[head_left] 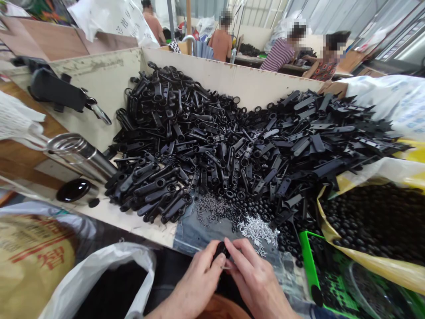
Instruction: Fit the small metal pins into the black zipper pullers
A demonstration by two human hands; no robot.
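Though small, black part (222,249) between fingers (235,254)

This is a workshop: a walled bench (149,228) bears a great heap of black parts (199,128), with loose silver pins (259,228) at the near edge. A white sack (63,292) of dark stuff stands open near left; a yellow sack (375,259) of black beads and a green tray (307,261) lie near right. Beyond, people (279,53) are at another bench.

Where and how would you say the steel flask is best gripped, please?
Probably round the steel flask at mid-body, from the picture's right: its bare, cylindrical side shows there, above the black parts beside its base.
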